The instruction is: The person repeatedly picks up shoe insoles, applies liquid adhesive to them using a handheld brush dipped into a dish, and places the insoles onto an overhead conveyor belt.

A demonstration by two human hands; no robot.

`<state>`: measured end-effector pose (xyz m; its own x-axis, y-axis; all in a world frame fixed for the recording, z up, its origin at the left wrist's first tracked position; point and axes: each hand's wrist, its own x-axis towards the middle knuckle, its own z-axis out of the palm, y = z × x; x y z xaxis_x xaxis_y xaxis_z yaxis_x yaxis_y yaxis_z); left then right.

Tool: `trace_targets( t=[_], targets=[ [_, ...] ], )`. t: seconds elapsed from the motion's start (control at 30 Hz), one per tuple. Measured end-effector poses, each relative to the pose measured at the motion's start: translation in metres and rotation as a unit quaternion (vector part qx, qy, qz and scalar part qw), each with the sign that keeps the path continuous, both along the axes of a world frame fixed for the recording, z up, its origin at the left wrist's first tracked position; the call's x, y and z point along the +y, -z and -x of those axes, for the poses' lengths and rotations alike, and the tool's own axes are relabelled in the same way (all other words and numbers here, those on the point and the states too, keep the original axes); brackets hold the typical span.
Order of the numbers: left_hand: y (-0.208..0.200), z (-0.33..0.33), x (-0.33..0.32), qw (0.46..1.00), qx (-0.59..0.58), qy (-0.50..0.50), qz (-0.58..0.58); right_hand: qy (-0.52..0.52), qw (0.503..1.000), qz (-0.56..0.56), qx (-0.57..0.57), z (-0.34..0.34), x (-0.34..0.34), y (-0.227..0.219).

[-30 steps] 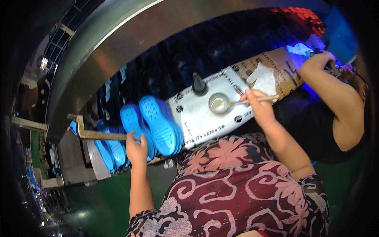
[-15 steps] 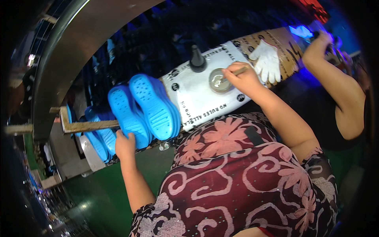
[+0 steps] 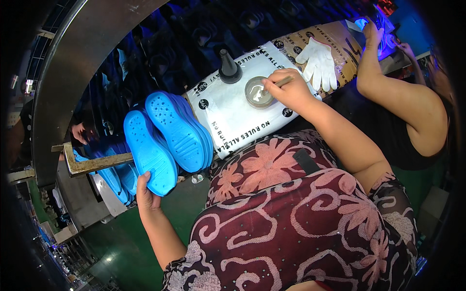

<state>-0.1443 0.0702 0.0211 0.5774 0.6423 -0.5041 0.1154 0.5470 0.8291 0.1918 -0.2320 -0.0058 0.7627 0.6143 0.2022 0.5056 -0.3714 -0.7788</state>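
My left hand [image 3: 148, 195] pinches the near end of a bright blue shoe sole [image 3: 151, 153], thumb on its upper face. That sole lies beside a second stack of blue soles [image 3: 178, 131], their holed ends pointing away. In my right hand [image 3: 290, 91] is a thin stick-like handle [image 3: 283, 81], probably a brush; its tip is hidden by my fingers and the dish. It reaches into a round clear dish [image 3: 248, 93] holding a cloudy liquid. The dish stands on a white printed plastic sheet [image 3: 233, 116].
Behind the dish stands a black nozzle bottle [image 3: 229, 69]. A white glove [image 3: 320, 65] lies on brown taped cardboard [image 3: 342, 39] at right. A metal bar [image 3: 99, 164] juts in at left near more blue soles [image 3: 109, 179]. A co-worker's arm [image 3: 403, 89] is at far right.
My left hand has taken hold of the front sole's end, and that sole has shifted toward me. My right hand stays at the dish. The whole view has shifted slightly.
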Motion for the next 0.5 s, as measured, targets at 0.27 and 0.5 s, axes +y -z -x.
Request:
trace_targets(
  t=[0.27,0.5],
  targets=[
    [-0.032,-0.062,-0.08,0.987,-0.121,0.07,-0.076,0.054,0.985,-0.134,0.092,0.012,-0.016,-0.024],
    [-0.044,-0.113,-0.121,0.946,-0.093,0.074,-0.301,0.085,0.91,-0.312,0.258,0.026,-0.027,-0.056]
  ],
)
